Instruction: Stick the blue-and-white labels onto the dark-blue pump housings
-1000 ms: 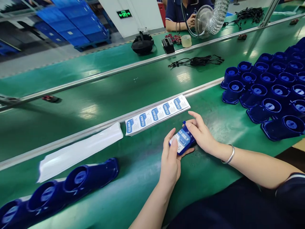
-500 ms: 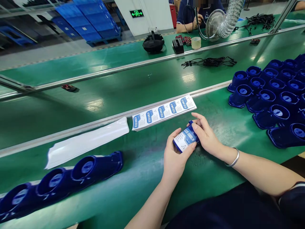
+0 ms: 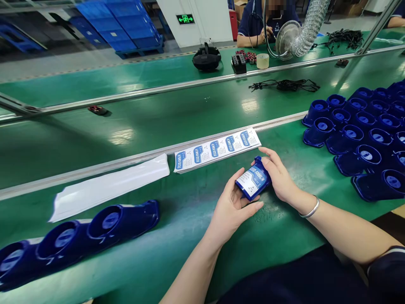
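Note:
Between both hands is a blue plastic housing (image 3: 266, 179) with a blue-and-white printed label (image 3: 252, 180) on its upward face. My left hand (image 3: 226, 215) cradles it from the left, fingers beside and under it, the thumb lifted off the label. Around the far right end, my right hand (image 3: 281, 179) grips it with the thumb on top. Just beyond lies a stack of label strips (image 3: 205, 155) with several printed labels. White blank strips (image 3: 110, 188) are to its left. Several similar blue housings (image 3: 107, 223) form a row at the lower left.
Many blue housings (image 3: 351, 134) stand in rows on the right of the green bench (image 3: 177, 257). A metal rail (image 3: 281, 122) crosses behind the labels. Black cables (image 3: 287, 85) lie beyond it. Across the bench sits another person (image 3: 253, 25) near a flexible duct (image 3: 311, 29).
My left thumb has come off the label and lowered, exposing more of it. The housing has shifted slightly right in the view and stays in both hands.

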Tool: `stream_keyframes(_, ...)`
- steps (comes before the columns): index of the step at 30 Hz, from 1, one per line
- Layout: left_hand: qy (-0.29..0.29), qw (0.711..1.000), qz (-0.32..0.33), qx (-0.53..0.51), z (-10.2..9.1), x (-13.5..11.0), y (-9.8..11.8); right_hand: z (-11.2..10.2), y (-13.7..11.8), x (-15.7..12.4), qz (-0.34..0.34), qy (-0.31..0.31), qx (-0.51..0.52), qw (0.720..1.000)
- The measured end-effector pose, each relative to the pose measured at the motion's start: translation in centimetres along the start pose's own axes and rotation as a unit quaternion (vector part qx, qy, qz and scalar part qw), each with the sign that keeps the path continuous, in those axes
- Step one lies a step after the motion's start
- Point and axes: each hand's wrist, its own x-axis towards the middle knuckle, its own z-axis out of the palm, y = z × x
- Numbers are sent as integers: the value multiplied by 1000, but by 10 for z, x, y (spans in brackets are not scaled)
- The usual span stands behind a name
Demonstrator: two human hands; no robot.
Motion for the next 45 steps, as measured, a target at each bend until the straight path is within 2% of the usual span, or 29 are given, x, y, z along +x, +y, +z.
stream_keyframes(7,48,999,12,18,3,0,-2,1,-2,-4,-30,-16,-41,999)
stream_keyframes(12,31,999,16,35,-1,3,-5,1,0,-2,-12,-6,-7,1000)
stream_keyframes(16,34,993,40,107,-1,4,-14,3,2,-3,31,9,68,997)
stream_keyframes(19,64,973,87,203,-1,1,-14,4,3,-7,57,8,80,995)
stream_keyframes(21,101,940,146,290,-3,-2,-8,4,3,-10,84,-9,86,993)
stream_keyframes(23,140,894,201,374,-7,-5,3,3,3,-12,99,-22,82,992)
stream_keyframes(25,177,845,223,453,-14,-9,14,2,4,-11,93,-24,72,993)
stream_keyframes(29,239,735,148,617,-32,-16,27,-3,9,-7,77,-17,49,996)
stream_keyframes(31,279,685,109,664,-42,-17,27,-4,12,-5,77,-20,38,996)
stream_keyframes(35,392,605,119,683,-62,-19,26,-6,15,-5,73,-27,28,997)
stream_keyframes(38,442,576,127,676,-76,-22,28,-7,17,-5,69,-25,14,997)
stream_keyframes(41,463,576,94,667,-85,-27,30,-11,21,-4,65,-27,-5,998)
stream_keyframes(45,466,569,67,674,-85,-38,30,-24,35,3,68,-39,-34,996)
